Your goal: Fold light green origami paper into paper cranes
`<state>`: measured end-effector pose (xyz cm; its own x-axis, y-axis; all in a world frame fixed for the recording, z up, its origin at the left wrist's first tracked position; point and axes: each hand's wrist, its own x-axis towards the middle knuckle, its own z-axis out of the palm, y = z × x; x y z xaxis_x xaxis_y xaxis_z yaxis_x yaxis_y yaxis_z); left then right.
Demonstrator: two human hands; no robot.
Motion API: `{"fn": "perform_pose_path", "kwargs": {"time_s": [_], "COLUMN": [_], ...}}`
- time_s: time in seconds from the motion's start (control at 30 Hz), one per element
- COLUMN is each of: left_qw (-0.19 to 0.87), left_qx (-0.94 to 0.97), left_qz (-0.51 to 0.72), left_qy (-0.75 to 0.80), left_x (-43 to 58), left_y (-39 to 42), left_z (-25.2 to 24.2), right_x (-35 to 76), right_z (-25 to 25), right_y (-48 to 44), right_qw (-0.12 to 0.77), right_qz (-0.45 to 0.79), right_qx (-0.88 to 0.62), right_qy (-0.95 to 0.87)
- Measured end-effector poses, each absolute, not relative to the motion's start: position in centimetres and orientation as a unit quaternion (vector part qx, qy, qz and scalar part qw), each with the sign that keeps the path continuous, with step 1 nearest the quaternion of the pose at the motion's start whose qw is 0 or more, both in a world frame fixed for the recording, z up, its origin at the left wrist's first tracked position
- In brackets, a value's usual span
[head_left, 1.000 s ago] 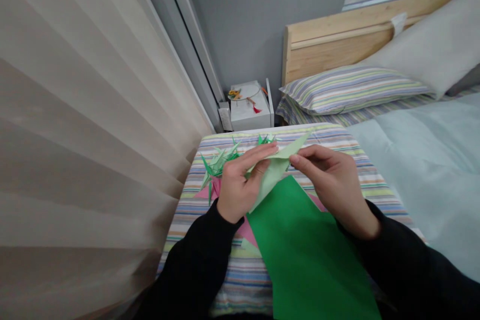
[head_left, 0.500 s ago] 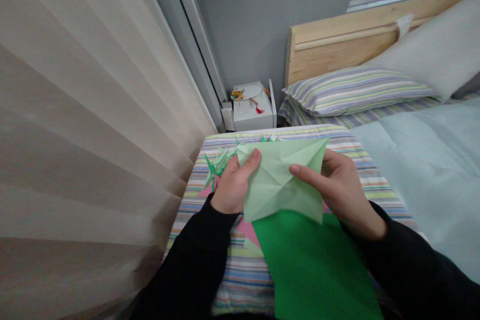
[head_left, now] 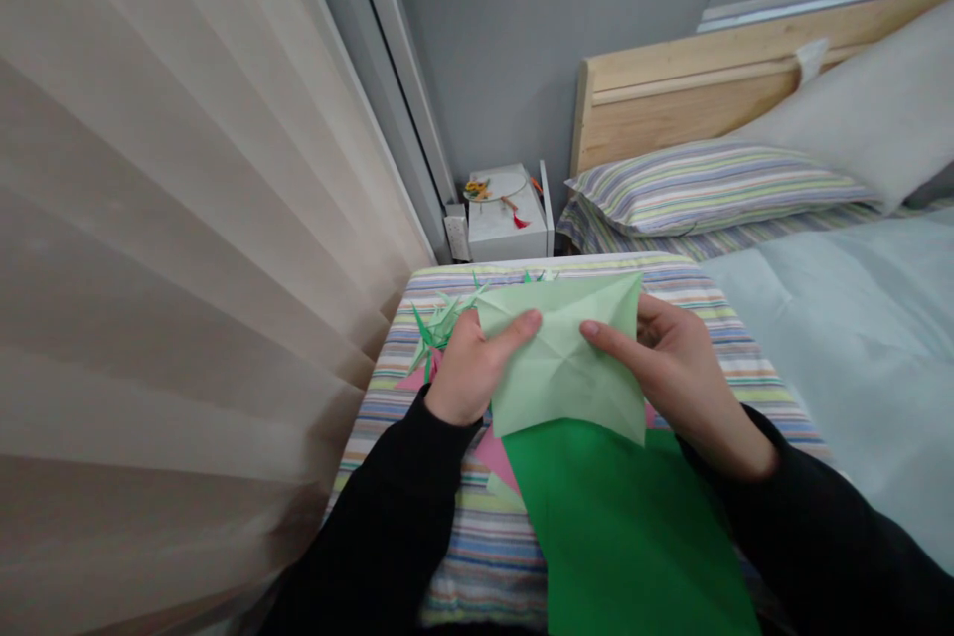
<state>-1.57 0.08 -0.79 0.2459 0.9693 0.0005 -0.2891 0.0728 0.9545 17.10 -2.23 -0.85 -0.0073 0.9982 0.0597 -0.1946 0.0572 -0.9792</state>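
Note:
A creased sheet of light green origami paper [head_left: 566,368] is held up between both hands over the table. My left hand [head_left: 477,363] grips its left side, thumb on the front and fingers hidden behind. On the right edge, my right hand [head_left: 671,368] pinches the sheet with its thumb laid on the front. Creases cross near the paper's middle. Below it lies a large dark green sheet [head_left: 626,527], partly covered by the light one. Pink paper [head_left: 496,457] sticks out at the dark sheet's left. Folded green paper pieces [head_left: 439,328] sit beyond my left hand.
A striped cloth [head_left: 484,556] covers the table. A pleated curtain [head_left: 186,268] runs along the left. Behind stands a white cabinet [head_left: 507,238] bearing a hoop with a red tassel [head_left: 520,220]. To the right is a bed [head_left: 842,308] with a striped pillow [head_left: 715,189].
My left thumb has slid inward across the light green paper, closer to my right thumb. The sheet's top right corner has shifted slightly left. Both hands keep their hold.

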Motion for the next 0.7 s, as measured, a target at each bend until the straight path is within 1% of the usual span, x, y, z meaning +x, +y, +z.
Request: {"fn": "perform_pose_path", "kwargs": {"time_s": [0.17,0.23,0.37,0.5,0.6,0.7], "left_qw": [0.613,0.584,0.568,0.587,0.567,0.56], "left_qx": [0.389,0.362,0.371,0.435,0.518,0.56], "left_qz": [0.55,0.567,0.568,0.539,0.494,0.474], "left_qy": [0.412,0.455,0.465,0.419,0.407,0.384], "left_x": [-1.5,-1.8,-2.1,-1.9,-1.6,-1.4], "left_y": [0.7,1.2,1.8,1.6,1.4,1.5], "left_z": [-1.2,-1.7,-2.2,-1.9,-1.6,-1.5], "right_x": [17.1,17.1,17.1,17.1,16.9,16.8], "right_z": [-1.3,-1.6,-1.9,-2.3,-2.5,-2.4], "right_y": [-1.9,-1.7,-1.4,-1.2,-1.0,-0.9], "right_qw": [0.531,0.522,0.512,0.498,0.512,0.513], "right_qz": [0.593,0.604,0.609,0.601,0.581,0.579], "right_qx": [-0.435,-0.438,-0.424,-0.418,-0.414,-0.4], "right_qy": [-0.421,-0.413,-0.433,-0.465,-0.479,-0.492]}}
